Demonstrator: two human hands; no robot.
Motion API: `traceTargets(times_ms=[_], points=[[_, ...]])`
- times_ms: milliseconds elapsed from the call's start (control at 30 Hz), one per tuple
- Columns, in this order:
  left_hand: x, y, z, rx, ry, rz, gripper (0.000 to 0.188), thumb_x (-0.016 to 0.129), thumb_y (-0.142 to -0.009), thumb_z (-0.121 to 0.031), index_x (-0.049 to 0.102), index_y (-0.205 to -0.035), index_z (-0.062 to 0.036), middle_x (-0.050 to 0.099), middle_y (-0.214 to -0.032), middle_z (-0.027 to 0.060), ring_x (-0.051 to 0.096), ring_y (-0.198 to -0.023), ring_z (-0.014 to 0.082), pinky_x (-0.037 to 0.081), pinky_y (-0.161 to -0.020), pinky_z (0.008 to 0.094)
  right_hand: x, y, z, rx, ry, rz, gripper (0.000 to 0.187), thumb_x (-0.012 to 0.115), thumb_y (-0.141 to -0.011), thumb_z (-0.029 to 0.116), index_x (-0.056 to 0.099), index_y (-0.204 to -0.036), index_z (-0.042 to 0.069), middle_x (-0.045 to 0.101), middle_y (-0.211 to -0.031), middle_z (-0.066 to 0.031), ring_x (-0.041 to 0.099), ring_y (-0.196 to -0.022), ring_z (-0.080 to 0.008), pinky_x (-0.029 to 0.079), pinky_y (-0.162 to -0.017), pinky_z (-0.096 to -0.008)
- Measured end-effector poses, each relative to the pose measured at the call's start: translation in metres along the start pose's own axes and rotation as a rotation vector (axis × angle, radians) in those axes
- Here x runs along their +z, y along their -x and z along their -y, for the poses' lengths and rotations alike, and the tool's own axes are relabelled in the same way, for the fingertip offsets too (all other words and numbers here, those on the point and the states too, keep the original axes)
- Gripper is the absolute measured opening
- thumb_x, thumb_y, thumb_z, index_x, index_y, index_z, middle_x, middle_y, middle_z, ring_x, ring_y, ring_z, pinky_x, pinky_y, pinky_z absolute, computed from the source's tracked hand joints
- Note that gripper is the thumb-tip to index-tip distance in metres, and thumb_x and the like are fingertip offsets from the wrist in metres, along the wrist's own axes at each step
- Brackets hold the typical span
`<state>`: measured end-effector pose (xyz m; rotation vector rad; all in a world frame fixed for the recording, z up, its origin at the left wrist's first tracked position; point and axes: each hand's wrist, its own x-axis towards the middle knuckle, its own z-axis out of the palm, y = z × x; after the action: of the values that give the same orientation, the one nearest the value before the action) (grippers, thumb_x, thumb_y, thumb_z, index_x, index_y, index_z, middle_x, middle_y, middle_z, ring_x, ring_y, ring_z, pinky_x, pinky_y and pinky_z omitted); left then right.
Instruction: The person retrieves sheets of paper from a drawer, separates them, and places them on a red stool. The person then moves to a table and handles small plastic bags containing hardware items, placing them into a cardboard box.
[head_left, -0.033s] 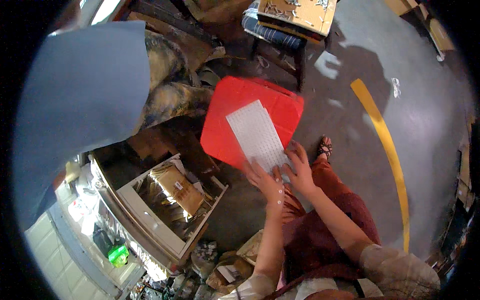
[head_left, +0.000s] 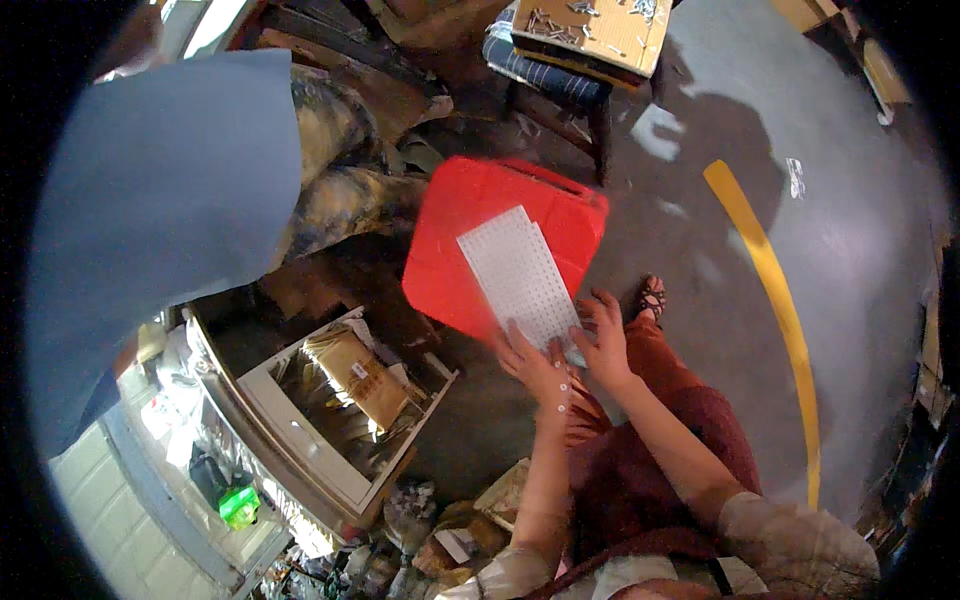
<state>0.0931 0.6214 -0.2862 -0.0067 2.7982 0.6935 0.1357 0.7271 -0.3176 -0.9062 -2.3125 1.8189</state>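
White sheets [head_left: 516,275] covered with rows of small marks lie slanted over a red stool-like seat [head_left: 435,245]. They look stacked, with a second edge showing along the right side. My left hand [head_left: 530,362] grips the near left end of the sheets, its thumb on top. By the near right corner is my right hand [head_left: 605,345], its thumb close to the paper and its fingers apart. Both palms face down, and the undersides of the fingers are hidden.
A tray of small metal pieces [head_left: 585,35] rests on a cloth-topped stool at the back. To the left are an open drawer [head_left: 300,430] with a brown packet [head_left: 358,378] and a large grey-blue panel [head_left: 190,180]. A yellow line [head_left: 770,270] curves along the floor at right.
The right hand's fingers have lifted and spread slightly from the paper's edge. A second sheet's edge shows more plainly on the right. The left hand stays at the near end.
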Motion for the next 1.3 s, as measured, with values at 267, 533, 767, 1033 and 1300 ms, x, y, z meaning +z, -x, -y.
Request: traceTargets(times_ms=[267,533,767,1033,1300], points=[[0.01,0.027,0.019,-0.183,0.668,0.105,0.06,0.073,-0.091,-0.015,0.047,-0.145,-0.0059,0.046,-0.147,0.017,0.052,-0.124,0.0333,0.045,-0.1,0.051,-0.06,-0.045,0.03,0.31,-0.17,0.225,0.045,0.074,-0.084,0.009,0.06,-0.124,-0.005,0.07,-0.115,-0.0148,0.066,-0.101,-0.0221,0.051,-0.09,-0.0334],[-0.104,0.011,-0.237,-0.668,1.392,0.87,0.038,0.057,-0.101,-0.023,0.059,-0.128,0.0037,0.067,-0.121,0.0098,0.066,-0.101,0.0267,0.054,-0.088,0.038,-0.306,-0.002,0.123,0.225,-0.66,0.287,0.041,0.065,-0.096,0.012,0.06,-0.132,-0.005,0.069,-0.122,-0.0097,0.064,-0.11,-0.0161,0.049,-0.098,-0.031],[-0.092,0.022,-0.399,0.02,1.287,1.097,0.038,0.064,-0.095,-0.015,0.057,-0.129,-0.0001,0.065,-0.115,0.0077,0.062,-0.107,0.0191,0.049,-0.094,0.0348,-0.476,0.056,0.181,0.1,-0.467,-0.048,0.042,0.059,-0.099,0.013,0.055,-0.135,-0.008,0.07,-0.118,-0.0111,0.066,-0.108,-0.0156,0.049,-0.094,-0.0297],[-0.108,-0.014,-0.542,0.207,1.224,1.187,0.037,0.061,-0.098,-0.02,0.06,-0.129,0.0005,0.067,-0.12,0.01,0.062,-0.113,0.0208,0.047,-0.098,0.0365,-0.555,0.03,0.231,-0.049,-0.495,-0.25,0.037,0.059,-0.099,0.01,0.059,-0.131,-0.007,0.072,-0.114,-0.0102,0.066,-0.099,-0.0115,0.05,-0.087,-0.0262],[-0.086,-0.112,-0.716,0.273,1.227,1.056,0.024,0.061,-0.096,-0.011,0.065,-0.114,0.0047,0.07,-0.106,0.0109,0.067,-0.096,0.0212,0.053,-0.086,0.0361,-0.691,-0.119,0.269,-0.102,-0.149,-0.193,0.038,0.058,-0.102,0.02,0.062,-0.131,-0.004,0.072,-0.105,-0.0062,0.065,-0.087,-0.01,0.05,-0.079,-0.0263]])
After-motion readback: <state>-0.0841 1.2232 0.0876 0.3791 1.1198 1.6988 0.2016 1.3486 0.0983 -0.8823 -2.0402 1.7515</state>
